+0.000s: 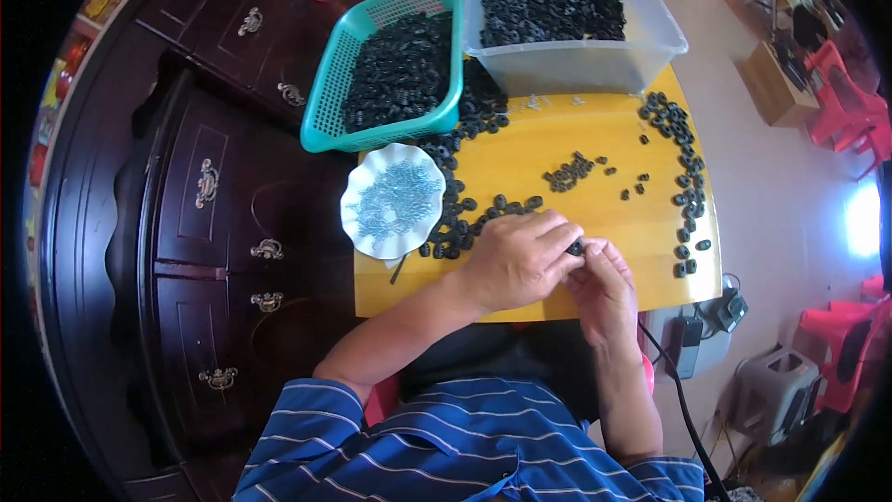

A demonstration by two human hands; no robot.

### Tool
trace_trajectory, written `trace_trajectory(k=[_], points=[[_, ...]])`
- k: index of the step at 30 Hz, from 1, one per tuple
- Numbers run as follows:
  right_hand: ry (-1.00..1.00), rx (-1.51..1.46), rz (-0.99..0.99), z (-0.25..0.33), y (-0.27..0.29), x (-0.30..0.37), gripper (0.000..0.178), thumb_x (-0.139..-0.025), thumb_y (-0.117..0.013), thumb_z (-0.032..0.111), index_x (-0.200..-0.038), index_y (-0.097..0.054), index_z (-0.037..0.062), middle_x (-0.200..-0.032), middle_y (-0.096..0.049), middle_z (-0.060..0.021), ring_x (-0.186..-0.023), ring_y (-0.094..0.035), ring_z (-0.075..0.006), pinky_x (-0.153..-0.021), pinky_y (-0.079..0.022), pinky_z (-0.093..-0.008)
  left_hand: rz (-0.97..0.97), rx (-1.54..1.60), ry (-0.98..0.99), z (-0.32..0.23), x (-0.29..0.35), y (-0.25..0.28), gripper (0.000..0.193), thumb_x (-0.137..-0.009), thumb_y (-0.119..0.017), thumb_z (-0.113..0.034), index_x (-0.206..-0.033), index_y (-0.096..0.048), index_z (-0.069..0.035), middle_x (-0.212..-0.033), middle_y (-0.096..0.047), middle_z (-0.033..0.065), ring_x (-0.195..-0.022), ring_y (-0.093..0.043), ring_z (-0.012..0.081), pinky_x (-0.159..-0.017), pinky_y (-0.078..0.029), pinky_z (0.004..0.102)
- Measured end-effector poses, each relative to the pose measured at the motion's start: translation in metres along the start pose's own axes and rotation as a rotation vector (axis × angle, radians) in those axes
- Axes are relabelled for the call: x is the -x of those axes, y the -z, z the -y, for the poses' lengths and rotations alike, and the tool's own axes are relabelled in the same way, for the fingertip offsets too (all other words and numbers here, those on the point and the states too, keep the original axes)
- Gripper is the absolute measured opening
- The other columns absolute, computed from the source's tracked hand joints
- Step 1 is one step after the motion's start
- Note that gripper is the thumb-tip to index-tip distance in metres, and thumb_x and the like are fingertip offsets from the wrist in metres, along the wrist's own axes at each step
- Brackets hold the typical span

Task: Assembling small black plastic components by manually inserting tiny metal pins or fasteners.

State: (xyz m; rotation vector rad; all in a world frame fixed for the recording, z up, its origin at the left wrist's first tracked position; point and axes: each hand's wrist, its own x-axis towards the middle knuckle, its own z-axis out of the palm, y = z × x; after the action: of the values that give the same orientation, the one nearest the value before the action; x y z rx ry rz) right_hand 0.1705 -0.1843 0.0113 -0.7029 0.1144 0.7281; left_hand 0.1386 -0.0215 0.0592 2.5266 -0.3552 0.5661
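Close together over the near edge of the yellow table [613,195], my left hand [525,258] and my right hand [606,288] pinch a small black part [576,247] between their fingertips. Most of that part is covered by the fingers. Left of my left hand, a white wavy-rimmed plate [357,188] holds a heap of small shiny metal pieces, too fine to name. Black rounded parts with holes [457,223] lie in a loose band between the plate and my left hand. Beyond my hands sits a small cluster of tiny dark pieces [569,171].
A green basket [321,98] and a translucent bin [567,67], both full of black parts, stand at the table's far side. More black parts [688,177] line the right edge. A dark cabinet [228,186] rises at left; a grey stool [776,386] stands right. Another person sits beyond.
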Motion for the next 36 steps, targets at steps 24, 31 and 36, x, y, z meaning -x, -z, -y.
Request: trace_trajectory(k=[24, 31, 36], points=[[-0.038, 0.112, -0.012, 0.005, -0.005, 0.002, 0.012, -0.101, -0.056, 0.012, -0.11, -0.061, 0.005, -0.102, -0.071, -0.0099, -0.085, -0.068, -0.0139, -0.082, -0.054, -0.0269, 0.074, -0.11, 0.246, 0.057, 0.009, 0.026, 0.021, -0.081, -0.072, -0.013, -0.1, -0.07, -0.004, -0.094, -0.068, 0.0121, -0.086, -0.067, 0.0318, -0.075, -0.055, 0.0403], [-0.037, 0.12, -0.007, 0.006, -0.006, 0.003, 0.012, -0.101, -0.056, 0.012, -0.11, -0.061, 0.0048, -0.102, -0.07, -0.0095, -0.086, -0.067, -0.014, -0.082, -0.054, -0.0272, 0.131, -0.213, 0.214, 0.062, 0.002, -0.019, 0.02, -0.079, -0.074, -0.019, -0.093, -0.07, -0.005, -0.092, -0.066, 0.0097, -0.088, -0.065, 0.0293, -0.076, -0.053, 0.0411], [-0.025, 0.127, -0.006, 0.006, -0.004, 0.002, 0.013, -0.101, -0.056, 0.013, -0.11, -0.061, 0.0052, -0.103, -0.07, -0.0092, -0.087, -0.066, -0.014, -0.083, -0.052, -0.0276, 0.183, -0.28, 0.18, 0.058, -0.008, -0.027, 0.017, -0.079, -0.072, -0.018, -0.09, -0.069, -0.005, -0.088, -0.065, 0.0094, -0.086, -0.064, 0.0289, -0.073, -0.052, 0.042]])
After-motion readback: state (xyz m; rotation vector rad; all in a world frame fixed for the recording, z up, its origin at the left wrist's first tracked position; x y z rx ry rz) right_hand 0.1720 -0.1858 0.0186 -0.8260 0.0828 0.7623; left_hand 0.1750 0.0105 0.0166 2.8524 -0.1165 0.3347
